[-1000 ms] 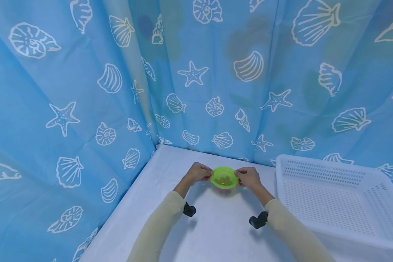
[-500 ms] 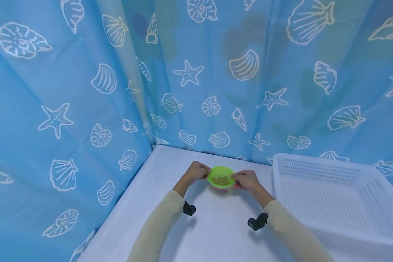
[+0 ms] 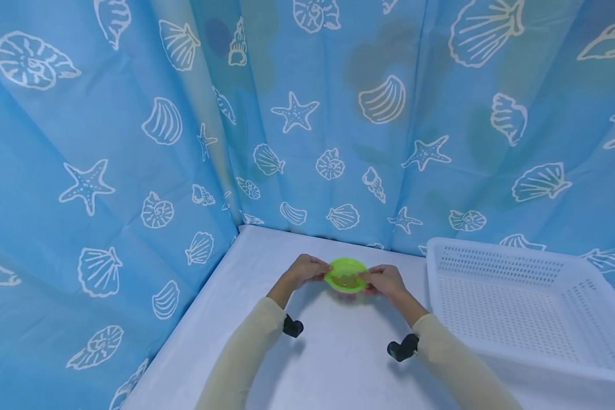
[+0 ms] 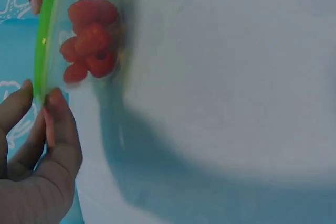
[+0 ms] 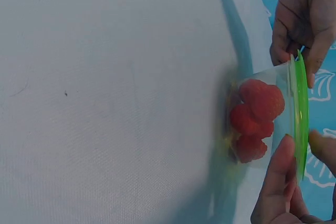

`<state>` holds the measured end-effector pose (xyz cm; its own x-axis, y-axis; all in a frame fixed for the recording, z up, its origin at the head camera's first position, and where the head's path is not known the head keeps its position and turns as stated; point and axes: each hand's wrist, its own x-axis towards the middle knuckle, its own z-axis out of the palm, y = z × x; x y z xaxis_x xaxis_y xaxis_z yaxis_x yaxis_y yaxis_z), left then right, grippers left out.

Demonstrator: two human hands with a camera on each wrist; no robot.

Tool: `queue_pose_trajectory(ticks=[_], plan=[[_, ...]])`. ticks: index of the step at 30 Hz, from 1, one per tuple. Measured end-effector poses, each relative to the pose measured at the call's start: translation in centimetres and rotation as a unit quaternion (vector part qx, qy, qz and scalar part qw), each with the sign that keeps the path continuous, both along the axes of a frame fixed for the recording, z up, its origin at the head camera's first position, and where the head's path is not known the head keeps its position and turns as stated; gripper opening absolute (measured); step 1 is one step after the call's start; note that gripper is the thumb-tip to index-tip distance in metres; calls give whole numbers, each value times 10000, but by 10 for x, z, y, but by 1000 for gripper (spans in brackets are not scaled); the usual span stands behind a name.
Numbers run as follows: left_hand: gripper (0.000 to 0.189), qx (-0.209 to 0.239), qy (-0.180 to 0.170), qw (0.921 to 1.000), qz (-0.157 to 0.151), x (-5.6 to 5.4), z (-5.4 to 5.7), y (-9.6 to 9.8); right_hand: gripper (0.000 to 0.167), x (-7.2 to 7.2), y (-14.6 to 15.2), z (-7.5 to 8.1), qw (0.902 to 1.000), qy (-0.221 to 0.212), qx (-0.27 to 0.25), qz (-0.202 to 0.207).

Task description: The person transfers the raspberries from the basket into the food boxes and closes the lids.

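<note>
A small clear plastic container (image 4: 86,45) holds several red raspberries (image 5: 257,111). Its bright green lid (image 3: 346,270) lies on top, over the container's rim. My left hand (image 3: 306,269) pinches the lidded edge on the left, thumb at the lid and fingers under the rim. Opposite it, my right hand (image 3: 385,281) pinches the right edge, its thumb lying over the lid in the head view. Close to the container, the left wrist view shows my left fingers (image 4: 63,124) bent at the rim. The container's base is close over the white table.
A large white perforated plastic basket (image 3: 430,296) stands to the right on the white table (image 3: 333,364). Blue curtains with white shell prints (image 3: 297,171) rise behind and along the left side. Black wrist cameras (image 3: 402,348) hang below both sleeves.
My right thumb has moved further in over the lid. The head view has shifted slightly to the right. Both hands stay at the container's edges.
</note>
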<state>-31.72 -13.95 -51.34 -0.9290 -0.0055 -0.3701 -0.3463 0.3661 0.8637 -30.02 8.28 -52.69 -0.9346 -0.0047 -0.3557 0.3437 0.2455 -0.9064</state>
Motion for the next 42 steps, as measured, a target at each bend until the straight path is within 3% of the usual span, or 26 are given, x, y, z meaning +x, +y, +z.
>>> queue_pose_trajectory(ticks=[8,13,19,23,27,30,34,39,42], plan=[[20,232,-51,9996,-141,1,-11,-6,53,10,-4,-5,9993,50,-358,-115],[17,98,-148,9998,-122,4,-9,-6,52,16,-8,-6,9988,208,-430,-131],[18,99,-187,9997,-126,3,-3,-5,54,17,-9,-12,9975,-8,-614,-362],[20,50,20,9999,-139,-1,-1,-5,56,15,-9,-13,9972,32,-626,-408],[33,-253,335,9986,-312,-2,-4,-2,57,14,-5,-8,9994,289,-107,-176],[58,-1006,685,9907,-615,-2,-3,3,62,12,2,3,9978,570,342,76],[81,-2073,1225,9657,-971,-5,3,11,72,7,21,30,9900,1039,837,449],[65,-2772,1693,9361,-1347,-12,11,18,79,2,50,70,9689,1783,1497,841],[44,-2949,1779,9270,-1484,-16,7,18,81,3,66,87,9565,2115,1772,951]])
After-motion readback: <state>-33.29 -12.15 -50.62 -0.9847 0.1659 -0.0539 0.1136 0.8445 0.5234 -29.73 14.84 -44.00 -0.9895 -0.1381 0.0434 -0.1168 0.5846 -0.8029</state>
